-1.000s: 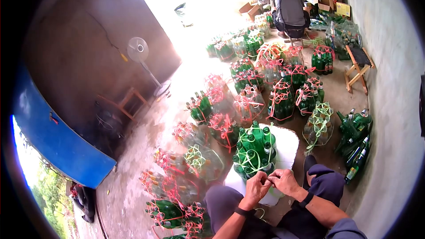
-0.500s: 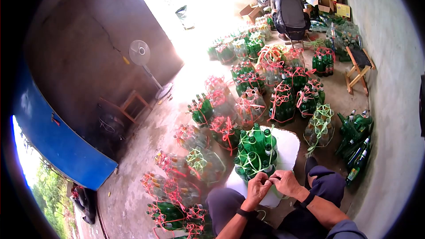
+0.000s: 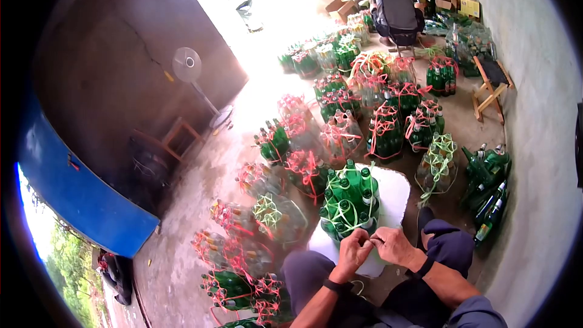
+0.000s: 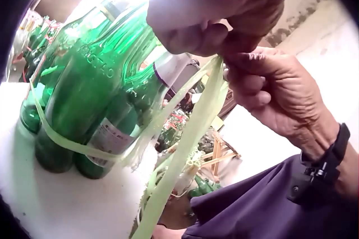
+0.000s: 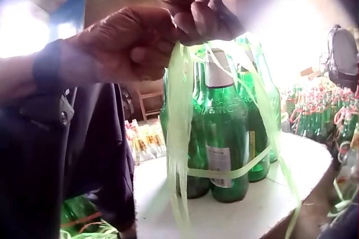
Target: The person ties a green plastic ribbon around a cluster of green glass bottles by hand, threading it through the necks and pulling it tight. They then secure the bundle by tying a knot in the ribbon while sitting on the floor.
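The bundle of green bottles (image 3: 349, 197) stands upright on a white surface (image 3: 392, 197). A pale green strap (image 5: 179, 115) crosses its necks and rings its lower part, with lengths rising to both hands. The left hand (image 3: 352, 254) is just beside the near side of the bundle, its grip clamped on the strap, fingertips curled. The right hand (image 3: 395, 248) meets it there, its grip likewise pinching the strap. To the right of the bundle is a strapped group of clear bottles (image 3: 437, 170); further right, loose green bottles (image 3: 486, 188) lie heaped near the wall (image 3: 534, 146). To the left of the bundle and beyond it, red-strapped bottle groups (image 3: 306, 170) occupy the floor (image 3: 176, 249). Well beyond the bundle, a second person (image 3: 395, 3) sits low, back turned; a folding stool (image 3: 495, 73) stands beyond and to its right. Far left of the bundle is a pedestal fan (image 3: 187, 65).
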Demonstrator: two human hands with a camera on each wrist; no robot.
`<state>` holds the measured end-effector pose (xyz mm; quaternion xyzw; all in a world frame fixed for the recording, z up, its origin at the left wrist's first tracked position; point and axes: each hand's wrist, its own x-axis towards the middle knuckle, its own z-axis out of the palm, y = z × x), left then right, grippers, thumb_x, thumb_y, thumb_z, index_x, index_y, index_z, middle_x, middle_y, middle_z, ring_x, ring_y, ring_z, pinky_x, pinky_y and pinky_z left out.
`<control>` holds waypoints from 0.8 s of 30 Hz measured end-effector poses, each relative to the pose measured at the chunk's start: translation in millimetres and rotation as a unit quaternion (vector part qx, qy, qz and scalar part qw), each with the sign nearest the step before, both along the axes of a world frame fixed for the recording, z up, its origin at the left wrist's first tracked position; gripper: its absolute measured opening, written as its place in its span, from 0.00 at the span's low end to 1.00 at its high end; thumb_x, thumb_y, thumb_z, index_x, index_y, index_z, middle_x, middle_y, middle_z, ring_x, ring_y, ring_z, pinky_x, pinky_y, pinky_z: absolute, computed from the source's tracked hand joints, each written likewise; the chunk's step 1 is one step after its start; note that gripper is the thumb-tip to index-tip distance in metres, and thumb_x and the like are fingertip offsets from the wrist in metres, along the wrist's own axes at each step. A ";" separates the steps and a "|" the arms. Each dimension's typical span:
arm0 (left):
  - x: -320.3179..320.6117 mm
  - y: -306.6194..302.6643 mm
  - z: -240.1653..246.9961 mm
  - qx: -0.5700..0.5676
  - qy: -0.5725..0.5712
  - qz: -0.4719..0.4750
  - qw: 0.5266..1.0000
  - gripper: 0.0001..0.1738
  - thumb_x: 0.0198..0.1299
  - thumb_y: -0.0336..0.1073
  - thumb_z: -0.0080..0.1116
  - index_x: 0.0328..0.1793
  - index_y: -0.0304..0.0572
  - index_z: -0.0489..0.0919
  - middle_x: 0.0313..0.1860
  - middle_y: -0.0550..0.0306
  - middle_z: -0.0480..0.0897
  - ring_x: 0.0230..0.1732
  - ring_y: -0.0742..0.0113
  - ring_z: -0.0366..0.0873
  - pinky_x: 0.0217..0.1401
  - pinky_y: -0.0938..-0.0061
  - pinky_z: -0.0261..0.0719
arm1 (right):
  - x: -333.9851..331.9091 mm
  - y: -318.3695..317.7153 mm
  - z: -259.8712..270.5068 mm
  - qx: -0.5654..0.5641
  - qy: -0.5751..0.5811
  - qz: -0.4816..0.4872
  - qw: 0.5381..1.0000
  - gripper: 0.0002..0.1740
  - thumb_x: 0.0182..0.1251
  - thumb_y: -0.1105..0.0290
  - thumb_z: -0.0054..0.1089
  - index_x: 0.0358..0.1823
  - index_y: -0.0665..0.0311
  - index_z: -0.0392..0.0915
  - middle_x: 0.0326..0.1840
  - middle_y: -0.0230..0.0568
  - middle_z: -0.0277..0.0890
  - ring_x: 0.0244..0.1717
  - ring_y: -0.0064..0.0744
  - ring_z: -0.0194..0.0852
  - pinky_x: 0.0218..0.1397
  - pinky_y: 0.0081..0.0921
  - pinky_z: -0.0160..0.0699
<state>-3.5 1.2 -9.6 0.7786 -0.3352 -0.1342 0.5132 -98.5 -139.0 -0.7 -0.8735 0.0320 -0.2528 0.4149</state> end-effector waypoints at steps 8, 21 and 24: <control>-4.8 -4.0 11.0 0.016 0.084 0.025 0.996 0.08 0.57 0.32 0.62 0.35 0.33 0.77 0.24 0.61 0.76 0.28 0.78 0.70 0.31 0.77 0.72 | 1.7 1.9 1.3 0.157 0.100 -0.034 0.982 0.06 0.63 0.74 0.66 0.33 0.71 0.82 0.29 0.53 0.82 0.31 0.49 0.84 0.35 0.37 0.79; -20.5 2.0 4.6 -0.037 -0.038 -0.024 0.998 0.08 0.57 0.26 0.64 0.41 0.37 0.77 0.25 0.51 0.80 0.24 0.67 0.79 0.31 0.72 0.77 | 1.7 -0.4 2.8 0.161 0.068 -0.031 0.984 0.05 0.64 0.76 0.63 0.36 0.72 0.81 0.33 0.53 0.83 0.35 0.47 0.84 0.39 0.36 0.79; -19.2 4.9 -3.2 -0.065 -0.004 -0.004 0.998 0.08 0.63 0.27 0.63 0.46 0.35 0.76 0.27 0.61 0.78 0.27 0.78 0.75 0.30 0.77 0.75 | 2.7 1.6 7.4 0.182 0.059 -0.029 0.981 0.04 0.64 0.76 0.63 0.36 0.72 0.81 0.33 0.52 0.83 0.34 0.46 0.84 0.39 0.35 0.79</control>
